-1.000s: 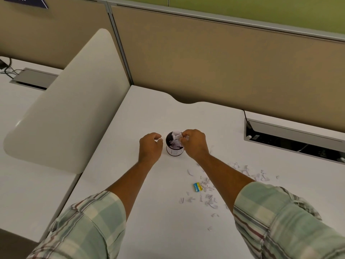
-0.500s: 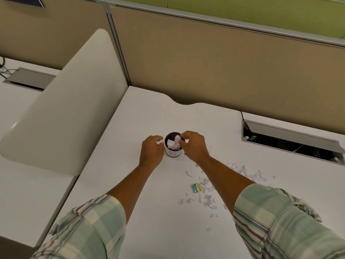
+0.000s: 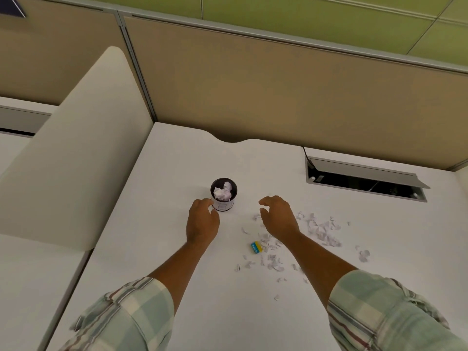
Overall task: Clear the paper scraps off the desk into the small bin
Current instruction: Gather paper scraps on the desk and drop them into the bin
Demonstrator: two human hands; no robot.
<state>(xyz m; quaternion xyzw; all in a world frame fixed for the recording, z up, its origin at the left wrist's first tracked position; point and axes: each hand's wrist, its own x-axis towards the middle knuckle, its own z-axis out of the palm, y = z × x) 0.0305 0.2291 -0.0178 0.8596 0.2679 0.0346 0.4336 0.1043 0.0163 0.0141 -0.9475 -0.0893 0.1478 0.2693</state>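
The small bin (image 3: 223, 205), a dark round cup with a white label, stands on the white desk (image 3: 177, 158) with crumpled white paper inside. My left hand (image 3: 202, 222) rests just left of and below it, fingertips touching its side. My right hand (image 3: 277, 216) hovers to the right of the bin, fingers apart and curled, holding nothing. Several white paper scraps (image 3: 321, 229) lie scattered right of and below my right hand. More of the scraps are hidden under my right forearm.
A small blue and yellow eraser (image 3: 256, 247) lies among the scraps. An open cable hatch (image 3: 364, 181) sits at the back right of the desk. A white curved divider (image 3: 76, 153) rises on the left, a tan partition wall behind.
My right hand has let go of the paper into the bin and pulled back to the right, opening. My left hand stays beside the bin.
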